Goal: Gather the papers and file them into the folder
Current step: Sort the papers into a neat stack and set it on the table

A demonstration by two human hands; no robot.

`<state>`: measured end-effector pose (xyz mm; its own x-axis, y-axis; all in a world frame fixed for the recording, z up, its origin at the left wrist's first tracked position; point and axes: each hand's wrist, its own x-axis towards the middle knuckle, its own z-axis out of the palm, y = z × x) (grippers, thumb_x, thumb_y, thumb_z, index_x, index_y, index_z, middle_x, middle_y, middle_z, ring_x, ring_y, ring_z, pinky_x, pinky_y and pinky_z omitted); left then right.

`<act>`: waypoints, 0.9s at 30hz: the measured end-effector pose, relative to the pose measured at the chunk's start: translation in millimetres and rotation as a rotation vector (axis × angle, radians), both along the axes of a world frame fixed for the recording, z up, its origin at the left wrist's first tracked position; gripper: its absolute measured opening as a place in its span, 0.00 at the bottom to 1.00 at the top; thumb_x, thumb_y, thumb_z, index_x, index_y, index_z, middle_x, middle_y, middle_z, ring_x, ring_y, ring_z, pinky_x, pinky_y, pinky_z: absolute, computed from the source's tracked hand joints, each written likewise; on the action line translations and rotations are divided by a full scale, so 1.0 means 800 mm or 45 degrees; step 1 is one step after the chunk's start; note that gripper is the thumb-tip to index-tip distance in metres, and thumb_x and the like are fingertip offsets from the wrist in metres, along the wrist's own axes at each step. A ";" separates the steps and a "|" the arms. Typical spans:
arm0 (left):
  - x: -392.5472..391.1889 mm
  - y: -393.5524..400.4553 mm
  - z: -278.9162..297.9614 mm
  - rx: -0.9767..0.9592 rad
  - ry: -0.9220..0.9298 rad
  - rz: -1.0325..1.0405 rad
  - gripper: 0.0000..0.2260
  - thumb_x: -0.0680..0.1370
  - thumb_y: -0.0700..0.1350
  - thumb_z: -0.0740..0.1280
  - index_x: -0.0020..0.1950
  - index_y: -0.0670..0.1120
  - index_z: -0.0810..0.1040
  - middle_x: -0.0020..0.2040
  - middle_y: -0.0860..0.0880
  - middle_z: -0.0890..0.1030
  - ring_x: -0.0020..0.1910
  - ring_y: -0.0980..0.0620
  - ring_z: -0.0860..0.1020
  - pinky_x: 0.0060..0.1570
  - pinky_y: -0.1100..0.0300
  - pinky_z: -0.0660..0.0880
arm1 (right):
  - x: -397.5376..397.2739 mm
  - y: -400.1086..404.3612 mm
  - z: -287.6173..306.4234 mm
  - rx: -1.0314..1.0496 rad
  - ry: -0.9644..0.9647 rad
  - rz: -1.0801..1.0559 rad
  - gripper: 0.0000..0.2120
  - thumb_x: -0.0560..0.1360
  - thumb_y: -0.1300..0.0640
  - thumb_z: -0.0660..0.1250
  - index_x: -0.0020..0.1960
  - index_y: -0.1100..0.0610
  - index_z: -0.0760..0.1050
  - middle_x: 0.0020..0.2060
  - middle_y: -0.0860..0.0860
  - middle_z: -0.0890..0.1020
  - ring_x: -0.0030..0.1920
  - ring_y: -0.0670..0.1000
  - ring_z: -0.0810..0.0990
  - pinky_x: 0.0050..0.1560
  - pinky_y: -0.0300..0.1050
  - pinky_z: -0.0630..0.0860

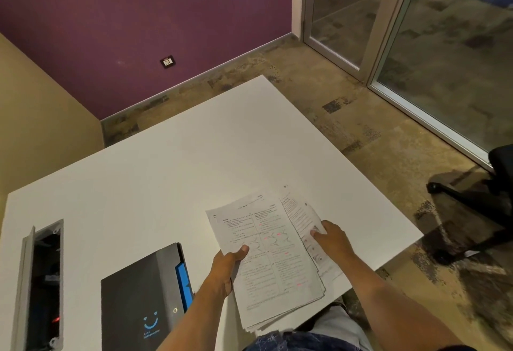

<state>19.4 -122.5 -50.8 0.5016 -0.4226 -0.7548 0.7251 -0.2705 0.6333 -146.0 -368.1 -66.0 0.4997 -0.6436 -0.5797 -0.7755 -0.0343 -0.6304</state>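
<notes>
A stack of printed papers [273, 256] with pink marks lies at the near right of the white table [194, 161], overhanging its front edge. My left hand [226, 267] grips the stack's left edge, thumb on top. My right hand [331, 238] presses fingertips on a lower sheet [301, 213] that sticks out to the right of the stack. A closed dark grey folder [138, 295] with a blue tab and a blue smiley logo lies to the left of my left arm.
An open cable box [41, 286] is sunk into the table at the near left. A black office chair base [472, 200] stands on the carpet to the right. Glass doors are at the far right.
</notes>
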 end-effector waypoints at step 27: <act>0.015 -0.006 0.054 -0.199 -0.036 -0.003 0.17 0.80 0.34 0.67 0.69 0.40 0.76 0.62 0.38 0.84 0.61 0.34 0.81 0.56 0.41 0.81 | 0.048 0.015 0.077 1.064 -0.581 -0.038 0.19 0.76 0.55 0.74 0.66 0.56 0.81 0.61 0.59 0.85 0.59 0.61 0.85 0.51 0.53 0.84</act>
<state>31.1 -127.0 -7.6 0.5208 -0.5346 -0.6655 0.7059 -0.1687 0.6879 -107.7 -355.9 -4.3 0.7818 -0.1251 -0.6109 -0.4418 0.5802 -0.6842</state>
